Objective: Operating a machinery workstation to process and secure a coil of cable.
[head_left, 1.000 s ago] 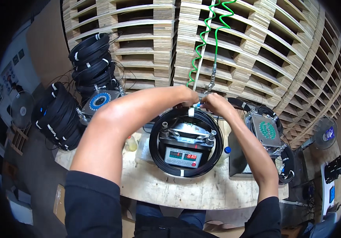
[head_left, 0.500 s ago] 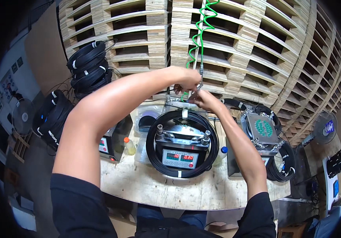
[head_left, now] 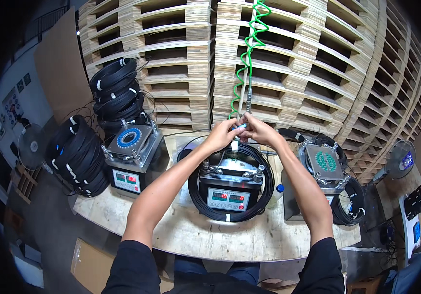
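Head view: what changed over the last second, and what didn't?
Both hands, left hand and right hand, stayed pinched together on a small white piece below the green coiled hose, lifting slightly off the black cable coil. The coil, the middle machine and both side machines kept their places.

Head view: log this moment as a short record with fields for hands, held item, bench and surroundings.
Left hand: raised over the middle machine, fingers pinching a small white and blue piece
Right hand: meets the left at the same piece
Overhead: green coiled hose hangs down to the hands
Middle machine: red display, black cable coil around it
Bench: wooden, two more machines left and right
Left side: stacked cable coils
Behind: wooden pallets
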A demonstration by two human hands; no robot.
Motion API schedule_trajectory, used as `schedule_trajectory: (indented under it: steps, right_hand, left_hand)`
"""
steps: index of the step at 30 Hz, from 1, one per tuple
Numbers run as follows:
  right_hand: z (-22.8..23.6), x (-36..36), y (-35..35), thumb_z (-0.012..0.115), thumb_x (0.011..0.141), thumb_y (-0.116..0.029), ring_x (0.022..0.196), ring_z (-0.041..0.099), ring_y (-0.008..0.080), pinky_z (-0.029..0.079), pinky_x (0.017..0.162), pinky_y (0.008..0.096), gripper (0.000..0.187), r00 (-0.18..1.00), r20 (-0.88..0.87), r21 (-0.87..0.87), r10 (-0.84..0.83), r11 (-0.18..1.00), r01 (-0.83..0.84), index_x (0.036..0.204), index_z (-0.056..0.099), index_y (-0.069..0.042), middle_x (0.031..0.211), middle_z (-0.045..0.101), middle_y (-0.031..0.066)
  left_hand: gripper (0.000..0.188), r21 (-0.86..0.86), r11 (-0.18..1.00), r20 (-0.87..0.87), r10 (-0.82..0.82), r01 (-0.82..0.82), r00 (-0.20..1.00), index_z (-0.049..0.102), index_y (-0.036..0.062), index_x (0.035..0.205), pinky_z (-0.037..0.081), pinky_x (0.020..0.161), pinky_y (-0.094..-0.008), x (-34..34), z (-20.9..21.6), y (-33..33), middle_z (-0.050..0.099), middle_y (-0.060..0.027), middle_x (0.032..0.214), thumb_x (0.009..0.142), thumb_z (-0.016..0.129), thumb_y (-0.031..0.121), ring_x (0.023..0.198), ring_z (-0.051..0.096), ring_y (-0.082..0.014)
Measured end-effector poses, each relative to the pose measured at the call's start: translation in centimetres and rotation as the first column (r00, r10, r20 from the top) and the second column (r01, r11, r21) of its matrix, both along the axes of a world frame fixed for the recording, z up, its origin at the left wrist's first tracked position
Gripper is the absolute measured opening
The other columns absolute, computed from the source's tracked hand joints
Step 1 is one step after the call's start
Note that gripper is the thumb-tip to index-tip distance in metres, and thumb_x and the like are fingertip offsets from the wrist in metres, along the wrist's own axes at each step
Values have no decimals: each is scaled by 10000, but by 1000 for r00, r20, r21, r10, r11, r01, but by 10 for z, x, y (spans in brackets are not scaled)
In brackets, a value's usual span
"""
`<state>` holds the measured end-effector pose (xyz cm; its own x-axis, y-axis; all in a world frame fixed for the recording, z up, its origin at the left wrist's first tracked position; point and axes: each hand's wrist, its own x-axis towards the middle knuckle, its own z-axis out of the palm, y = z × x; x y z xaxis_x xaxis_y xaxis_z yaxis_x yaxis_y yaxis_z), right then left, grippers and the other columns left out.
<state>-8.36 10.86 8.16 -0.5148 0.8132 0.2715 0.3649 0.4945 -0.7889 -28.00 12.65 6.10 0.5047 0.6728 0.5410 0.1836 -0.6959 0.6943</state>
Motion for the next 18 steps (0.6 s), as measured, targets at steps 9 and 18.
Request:
schedule_trajectory:
  steps: [9, 18]
  right_hand:
    - [16, -2, -23, 747, 818, -39, 776, 716, 283, 538, 661, 357, 173, 903, 295, 424, -314, 889, 170, 960, 675, 30, 869, 713, 194]
    - [-1, -6, -26, 688, 869, -94, 726, 669, 401, 529, 651, 447, 130, 842, 288, 451, -456, 840, 300, 951, 706, 6, 758, 674, 213]
  left_hand:
    - [244, -61, 997, -69, 32, -36, 997, 753, -3, 991, 494, 644, -302, -2, -1, 0, 718, -124, 756, 912, 692, 220, 680, 621, -100]
    - [394, -231, 962, -144, -180, 144, 973, 715, -55, 1030, 463, 671, -259, -7, -21, 27, 671, 11, 809, 1020, 575, 312, 727, 541, -55]
